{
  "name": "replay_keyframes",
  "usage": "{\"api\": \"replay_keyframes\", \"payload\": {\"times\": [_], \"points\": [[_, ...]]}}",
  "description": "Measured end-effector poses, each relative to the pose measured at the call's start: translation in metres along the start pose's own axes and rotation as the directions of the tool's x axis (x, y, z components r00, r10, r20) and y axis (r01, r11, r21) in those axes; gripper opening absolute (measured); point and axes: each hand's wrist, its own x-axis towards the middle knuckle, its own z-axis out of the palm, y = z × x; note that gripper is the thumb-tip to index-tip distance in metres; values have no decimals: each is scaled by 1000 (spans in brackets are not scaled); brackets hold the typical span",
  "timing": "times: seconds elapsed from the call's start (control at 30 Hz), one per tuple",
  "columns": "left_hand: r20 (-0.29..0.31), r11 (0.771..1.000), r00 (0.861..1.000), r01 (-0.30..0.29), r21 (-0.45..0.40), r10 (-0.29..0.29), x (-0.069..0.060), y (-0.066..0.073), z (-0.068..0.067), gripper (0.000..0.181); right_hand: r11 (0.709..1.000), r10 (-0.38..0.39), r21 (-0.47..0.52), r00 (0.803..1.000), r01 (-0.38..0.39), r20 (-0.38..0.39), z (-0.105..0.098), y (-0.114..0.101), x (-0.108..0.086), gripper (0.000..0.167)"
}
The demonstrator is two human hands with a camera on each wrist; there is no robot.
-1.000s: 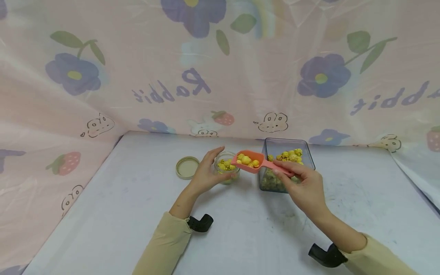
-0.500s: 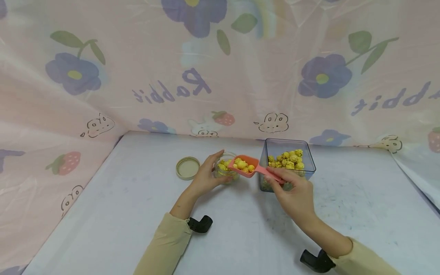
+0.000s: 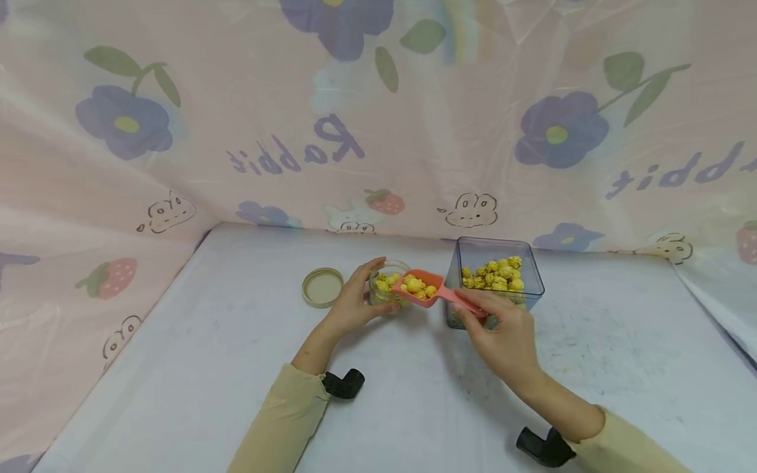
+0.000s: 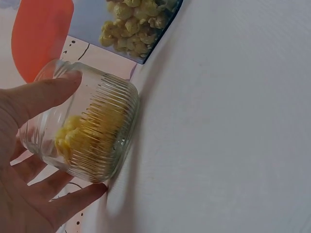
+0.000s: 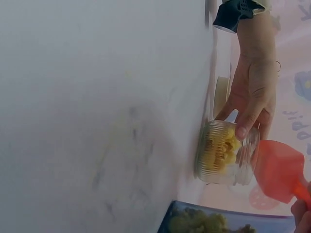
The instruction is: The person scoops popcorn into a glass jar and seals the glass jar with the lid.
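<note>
A small ribbed glass jar (image 4: 104, 121), partly filled with yellow popcorn (image 4: 73, 138), stands on the table. My left hand (image 3: 353, 299) grips it from the left, thumb on the near side and fingers round the far side. In my right hand (image 3: 505, 335) I pinch the handle of a pink-orange scoop (image 3: 452, 297), loaded with several popcorn pieces (image 3: 416, 287). Its front lip is over the right side of the jar's mouth; in the right wrist view the scoop (image 5: 279, 170) is beside the rim. My right fingers partly hide a clear bluish box (image 3: 535, 279) of popcorn behind them.
A round, pale jar lid (image 3: 322, 288) lies left of the jar. The white-covered table (image 3: 402, 394) ends at the back against a pink patterned curtain (image 3: 426, 151). Black cameras (image 3: 345, 383) are worn on both wrists.
My right hand has moved left and slightly nearer me, bringing the scoop's lip further over the jar. More of the box's popcorn shows. My left hand stays on the jar.
</note>
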Motion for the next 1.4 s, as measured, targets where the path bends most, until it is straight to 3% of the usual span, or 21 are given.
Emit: {"api": "replay_keyframes", "payload": {"times": [0.3, 0.5, 0.77, 1.13, 1.4], "points": [[7, 1000, 1000, 14, -11, -14, 1, 1, -1, 87, 994, -81, -68, 991, 89, 105, -8, -8, 14, 23], [11, 999, 1000, 20, -33, -20, 1, 0, -1, 85, 992, -66, -96, 979, 86, 191, -11, -14, 27, 19], [8, 999, 1000, 20, -39, -20, 1, -1, -1, 86, 996, 0, -86, 962, 24, 272, -17, -23, 42, 14], [10, 998, 1000, 23, -53, -22, 1, -1, -1, 86, 993, 76, -106, 953, -46, 293, -20, -23, 39, 16], [6, 999, 1000, 17, -49, -17, 0, 0, -1, 89, 992, 58, -126, 973, -30, 224, -18, -18, 21, 18]]}}
